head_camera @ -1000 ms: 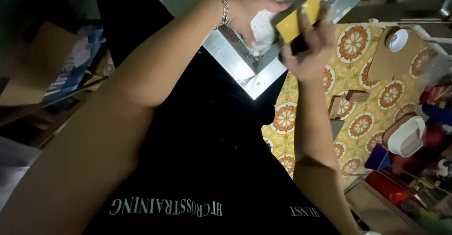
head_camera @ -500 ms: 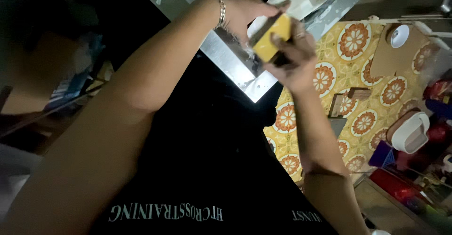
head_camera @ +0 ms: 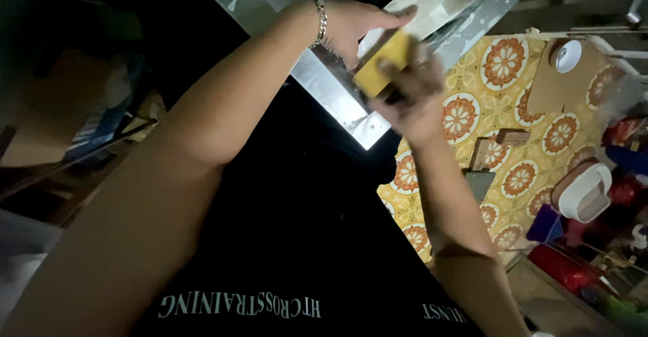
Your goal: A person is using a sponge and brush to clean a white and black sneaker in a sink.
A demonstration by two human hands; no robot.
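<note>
The metal tabletop edge lies just under both hands, where the white plate, steadied by the left hand, could slide off if the right hand, its grip closed on the yellow sponge, scrubs hard.

I see both of my forearms bare from the elbow down, with no sleeves reaching into view. My left hand has a silver chain bracelet of chunky links sitting at the wrist. My right hand wears nothing that I can make out; it is somewhat blurred. Below the arms I see my black shirt, dark and plain apart from a line of pale block lettering printed across it near the bottom edge.
</note>
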